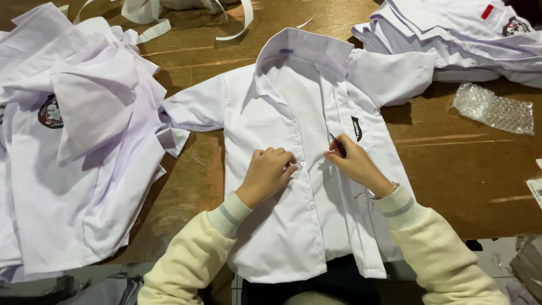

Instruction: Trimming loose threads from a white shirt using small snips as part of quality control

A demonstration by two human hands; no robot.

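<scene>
From the head camera, a small white shirt (pixel 282 186) lies flat on its back in the middle of the brown counter (pixel 451 181). Its collar points away from the person and its short sleeves are spread out to both sides. The bottom edge of the shirt hangs over the near edge of the counter.

The left hand (pixel 266 174) rests on the front of the shirt, just beside a small white button (pixel 303 164). Its fingers (pixel 278 153) are curled and pressed together, holding the cloth down.

The right hand (pixel 354 164) sits on the other side of the button strip, near a dark badge (pixel 357 129) on the shirt pocket. Its fingers (pixel 334 156) are pinching a thin dark tool (pixel 337 143). The tool is too small to tell what it is. Its tip points up toward the collar.

Both arms wear cream sleeves with grey stripes at the cuffs.

To the left lies a pile of white shirts (pixel 73 141), one with a round badge. More folded shirts (pixel 451 34) are stacked at the top right. A piece of bubble wrap (pixel 493 108) lies on the counter on the right. White cloth strips (pixel 186 17) lie at the top.
</scene>
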